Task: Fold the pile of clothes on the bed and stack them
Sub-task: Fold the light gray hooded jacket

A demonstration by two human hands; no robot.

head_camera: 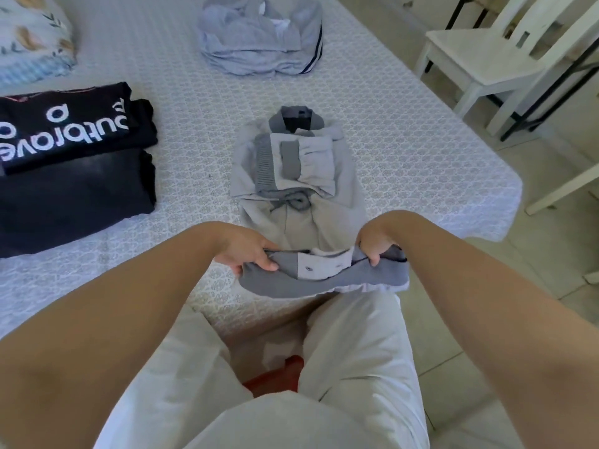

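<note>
We have both hands on the near end of the grey jacket [291, 176], which lies lengthwise on the bed [405, 150] and runs away from our fingers. Our left hand [246, 251] and right hand [376, 241] each have their fingers curled round the darker ribbed hem [324, 280], clamped on the cloth at its two corners, with the hem lifted just off the bed edge. Beyond our fingers the sleeves are already crossed over the body and the collar sits at the far end, so we judge this to be the lengthwise fold: bringing the hem up over the middle.

The next move looks to call for carrying both corners forward together, level, and laying the hem on or just short of the folded sleeves, so the sides stay square and the sleeves do not slip out.

To the left of our left hand, well apart, sits a stack of dark folded clothes [74, 170], the top one printed with white letters; the jacket probably goes there once folded. Far beyond our fingers lies a light grey unfolded heap [259, 43], seemingly still to do. A white chair [486, 59] stands off to the right of the bed.
</note>
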